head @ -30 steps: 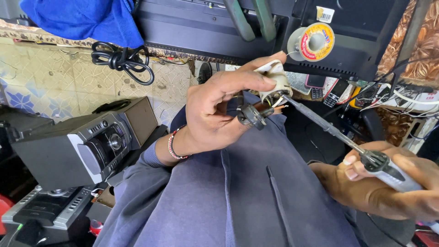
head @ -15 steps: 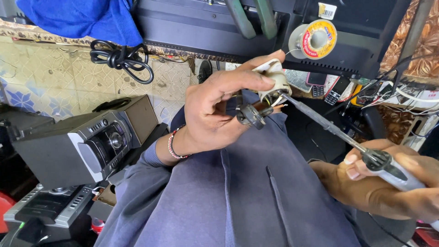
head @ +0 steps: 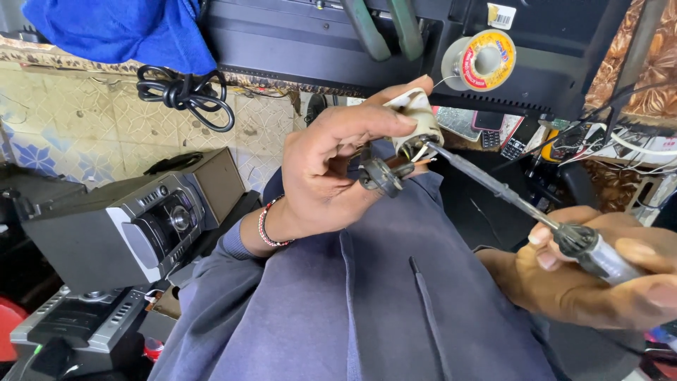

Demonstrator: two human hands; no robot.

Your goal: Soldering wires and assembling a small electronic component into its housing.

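- The left hand (head: 328, 169) is holding a small white part (head: 421, 127) up in front of the person's chest.
- The thumb and first finger are closing tight around the white part, pinching it near its top end.
- A little dark round piece (head: 381, 176) is hanging just under the white part, close to the left palm, and thin wires are showing between the two.
- The right hand (head: 599, 282) is wrapping its fingers fully around the handle of a soldering iron (head: 536, 215).
- The iron is pointing up and to the left, and its thin tip is touching the open lower end of the white part.
- So the white part is sitting at the tips of the left fingers, not deep in the palm, and the iron's tip is meeting it from the right side.
- A beaded bracelet (head: 266, 224) is sitting on the left wrist.
- A spool of solder wire (head: 482, 59) is hanging on the dark shelf above the hands.
- A grey stereo box (head: 134, 229) is standing on the left, well apart from the hands.
- A coiled black cable (head: 185, 92) and a blue cloth (head: 120, 32) are lying farther up on the left.
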